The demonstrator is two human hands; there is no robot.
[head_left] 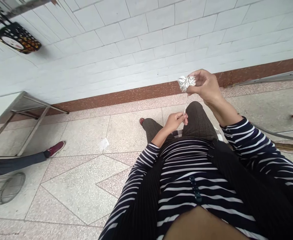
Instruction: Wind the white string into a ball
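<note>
Up in front of me, my right hand (205,85) pinches a small white bundle with thin dark streaks (184,83) between thumb and fingers. It looks like wound cord or gathered strips; the exact kind is not clear. From its underside a thin whitish strand (185,107) runs down to my left hand (175,121). The fingers of that hand are closed on the strand's lower end, above my lap. Part of the bundle is hidden behind my right thumb and fingers.
A white-tiled wall (136,40) with a brown skirting band (126,97) stands ahead. On the left are a metal-framed table (23,100), another person's leg and red shoe (55,149), and a round stool (11,188). White paper (103,144) lies on the floor. A patterned bag (17,38) hangs upper left.
</note>
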